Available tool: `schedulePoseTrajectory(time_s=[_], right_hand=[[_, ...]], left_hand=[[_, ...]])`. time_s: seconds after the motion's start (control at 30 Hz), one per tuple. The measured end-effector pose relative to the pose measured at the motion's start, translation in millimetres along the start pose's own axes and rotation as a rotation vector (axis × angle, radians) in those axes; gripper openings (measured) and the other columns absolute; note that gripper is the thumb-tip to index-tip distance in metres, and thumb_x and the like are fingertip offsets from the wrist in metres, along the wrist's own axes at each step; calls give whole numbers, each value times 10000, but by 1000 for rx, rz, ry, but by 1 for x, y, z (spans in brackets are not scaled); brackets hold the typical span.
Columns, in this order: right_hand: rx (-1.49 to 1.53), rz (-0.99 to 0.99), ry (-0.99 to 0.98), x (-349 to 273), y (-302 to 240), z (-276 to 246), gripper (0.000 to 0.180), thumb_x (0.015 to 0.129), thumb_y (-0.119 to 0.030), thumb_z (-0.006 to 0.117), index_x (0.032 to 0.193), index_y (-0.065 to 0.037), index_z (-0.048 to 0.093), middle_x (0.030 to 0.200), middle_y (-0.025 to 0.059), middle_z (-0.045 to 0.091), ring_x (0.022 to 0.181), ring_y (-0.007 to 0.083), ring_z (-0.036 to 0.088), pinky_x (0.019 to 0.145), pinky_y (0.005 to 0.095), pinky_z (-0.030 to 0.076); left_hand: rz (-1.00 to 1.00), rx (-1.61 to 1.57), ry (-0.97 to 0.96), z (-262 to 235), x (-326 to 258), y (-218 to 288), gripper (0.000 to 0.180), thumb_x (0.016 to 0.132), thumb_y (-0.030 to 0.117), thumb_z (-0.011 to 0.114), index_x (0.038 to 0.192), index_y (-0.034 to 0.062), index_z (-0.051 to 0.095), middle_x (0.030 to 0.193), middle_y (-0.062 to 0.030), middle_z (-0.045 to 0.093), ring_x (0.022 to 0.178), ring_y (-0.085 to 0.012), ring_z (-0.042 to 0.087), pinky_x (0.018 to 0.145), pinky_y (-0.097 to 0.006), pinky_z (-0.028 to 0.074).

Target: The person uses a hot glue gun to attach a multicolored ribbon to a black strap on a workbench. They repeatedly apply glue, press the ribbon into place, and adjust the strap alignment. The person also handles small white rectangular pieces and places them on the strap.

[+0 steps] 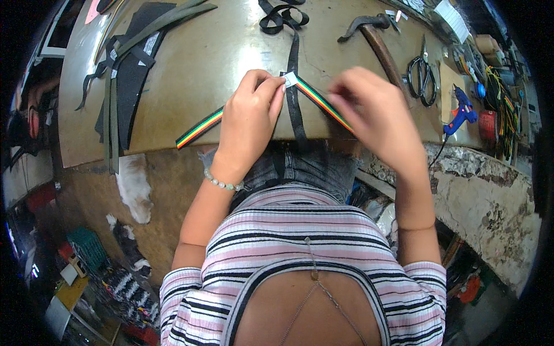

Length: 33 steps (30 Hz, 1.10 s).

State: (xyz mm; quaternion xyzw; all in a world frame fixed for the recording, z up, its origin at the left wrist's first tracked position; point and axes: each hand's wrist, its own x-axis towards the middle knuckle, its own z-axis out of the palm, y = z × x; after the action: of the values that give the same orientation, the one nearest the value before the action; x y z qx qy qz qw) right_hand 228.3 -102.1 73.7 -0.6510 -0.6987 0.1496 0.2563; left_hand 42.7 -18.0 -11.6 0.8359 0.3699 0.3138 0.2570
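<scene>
My left hand (249,112) is closed in a pinch on a striped ribbon (323,105), black-edged with green, yellow and red bands. The ribbon bends at a small white tag (290,79) by my left fingertips. One end slants down to the left under my hand; the other slants down to the right. Behind the bend, a long black strap (294,118) runs from the table's far side over the near edge. My right hand (375,109) is above the ribbon's right part, its fingers smeared by motion, so whether it grips anything is unclear.
A hammer (378,49), black-handled scissors (422,78) and a blue glue gun (461,112) lie to the right on the table (196,75). Dark fabric pieces with straps (135,69) are at the left. The black strap's coils (283,20) sit at the back. Two furry animals (134,187) lie on the floor.
</scene>
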Motion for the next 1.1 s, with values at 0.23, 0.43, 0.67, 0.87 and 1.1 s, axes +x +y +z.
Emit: schedulePoseTrajectory(time_s=[0.23, 0.43, 0.67, 0.87, 1.1], right_hand=[[88, -110, -65, 6, 20, 54, 251, 809, -57, 731, 997, -19, 570, 946, 153, 585, 829, 350, 621, 736, 416, 519], [71, -233, -14, 25, 21, 44, 240, 818, -12, 649, 1053, -30, 602, 984, 163, 621, 905, 382, 640, 801, 456, 525], [395, -10, -91, 57, 58, 49, 197, 828, 28, 639, 1012, -18, 694, 945, 164, 687, 874, 299, 702, 742, 383, 566], [369, 61, -84, 62, 60, 57, 191, 826, -21, 702, 1014, -35, 736, 908, 148, 694, 824, 235, 699, 688, 331, 555], [307, 134, -107, 59, 63, 62, 144, 861, -12, 734, 1003, 7, 732, 943, 76, 665, 761, 115, 681, 614, 258, 576]], left_hand=[[-22, 47, -28, -9, 2, 2, 110, 877, 162, 728, 970, 104, 739, 976, -67, 677, 715, -257, 683, 639, -365, 542], [11, 4, 16, -6, 1, -4, 120, 860, 150, 736, 968, 99, 743, 971, -80, 679, 706, -257, 689, 636, -361, 552], [-16, -75, 49, -3, 1, -7, 103, 853, 134, 743, 944, 86, 751, 947, -78, 680, 700, -234, 690, 630, -341, 552], [-26, -73, 48, -3, 1, -7, 96, 846, 134, 742, 931, 91, 749, 929, -70, 675, 688, -230, 682, 615, -338, 541], [-49, -20, 77, 0, 4, -1, 84, 847, 185, 751, 885, 112, 734, 905, -42, 671, 647, -222, 665, 573, -337, 523]])
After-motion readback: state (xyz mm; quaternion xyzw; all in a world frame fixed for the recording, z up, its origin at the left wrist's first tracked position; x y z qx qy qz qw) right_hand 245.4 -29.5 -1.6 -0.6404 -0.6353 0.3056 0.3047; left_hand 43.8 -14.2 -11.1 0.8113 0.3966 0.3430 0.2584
